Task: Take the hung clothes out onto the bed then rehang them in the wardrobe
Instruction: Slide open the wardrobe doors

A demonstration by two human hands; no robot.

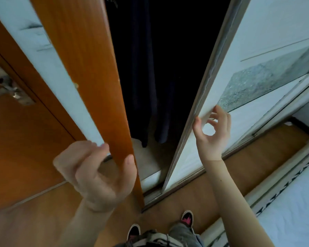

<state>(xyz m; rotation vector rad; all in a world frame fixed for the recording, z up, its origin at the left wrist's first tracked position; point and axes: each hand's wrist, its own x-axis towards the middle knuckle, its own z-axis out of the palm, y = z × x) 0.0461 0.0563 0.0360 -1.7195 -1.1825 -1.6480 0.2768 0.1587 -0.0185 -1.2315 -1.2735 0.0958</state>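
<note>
The wardrobe stands open in front of me, its inside very dark. Dark hung clothes (146,82) reach down almost to the wardrobe floor (148,157). My left hand (96,173) grips the edge of the orange wooden side panel (89,68), thumb on one side and fingers curled round the other. My right hand (212,132) holds the edge of the white sliding door (230,72), thumb on the frame and fingers on the front face. The hangers and rail are hidden in the dark.
A brown room door with a metal handle (9,86) stands at the left. The bed (292,211) with a white sheet lies at the lower right, close beside my feet (186,217). The floor (248,161) is wood.
</note>
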